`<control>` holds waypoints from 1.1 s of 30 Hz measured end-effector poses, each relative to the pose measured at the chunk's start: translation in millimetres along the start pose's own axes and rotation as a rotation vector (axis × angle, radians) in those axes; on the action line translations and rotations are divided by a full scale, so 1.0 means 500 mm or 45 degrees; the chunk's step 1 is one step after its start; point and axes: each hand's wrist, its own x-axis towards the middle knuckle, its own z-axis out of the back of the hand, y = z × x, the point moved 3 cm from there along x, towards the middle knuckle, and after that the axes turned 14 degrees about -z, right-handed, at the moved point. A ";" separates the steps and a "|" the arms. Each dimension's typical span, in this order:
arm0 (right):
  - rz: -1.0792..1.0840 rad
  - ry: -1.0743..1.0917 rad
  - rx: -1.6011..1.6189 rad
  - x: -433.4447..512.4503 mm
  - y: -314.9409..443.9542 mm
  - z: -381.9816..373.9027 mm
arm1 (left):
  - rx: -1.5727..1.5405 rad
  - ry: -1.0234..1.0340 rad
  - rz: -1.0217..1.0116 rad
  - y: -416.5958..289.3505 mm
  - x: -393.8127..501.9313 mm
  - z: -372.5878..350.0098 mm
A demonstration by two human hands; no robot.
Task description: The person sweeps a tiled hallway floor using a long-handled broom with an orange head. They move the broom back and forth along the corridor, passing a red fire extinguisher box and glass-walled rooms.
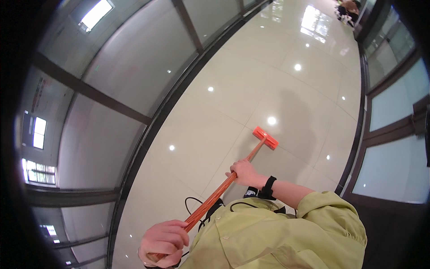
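A long-handled floor brush with a wood-patterned handle (211, 198) slants up and to the right from the lower left. Its orange-red brush head (265, 138) rests on the glossy tiled floor (201, 134). My left hand (163, 242) is wrapped around the top end of the handle. Farther down the handle, my right hand (244, 172) grips it, with a black band on the wrist.
Glass panels in dark frames (114, 104) run along the left, above a black floor border (158, 117). Framed glass doors (391, 168) line the right side. A person (348, 11) is low down at the far end. Black cables hang near my waist.
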 end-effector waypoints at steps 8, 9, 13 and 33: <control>0.222 -0.119 -0.174 0.216 0.063 -0.045 | 0.227 -0.154 0.110 0.054 -0.041 0.036; 0.168 -0.127 -0.232 0.245 0.057 -0.048 | 0.219 -0.182 0.093 0.079 -0.044 0.048; 0.116 -0.289 -0.075 0.284 0.024 -0.033 | 0.164 -0.151 -0.007 0.157 -0.059 0.071; 0.526 0.322 -0.192 0.462 0.597 -0.243 | 0.367 -0.330 -0.029 0.047 -0.286 0.527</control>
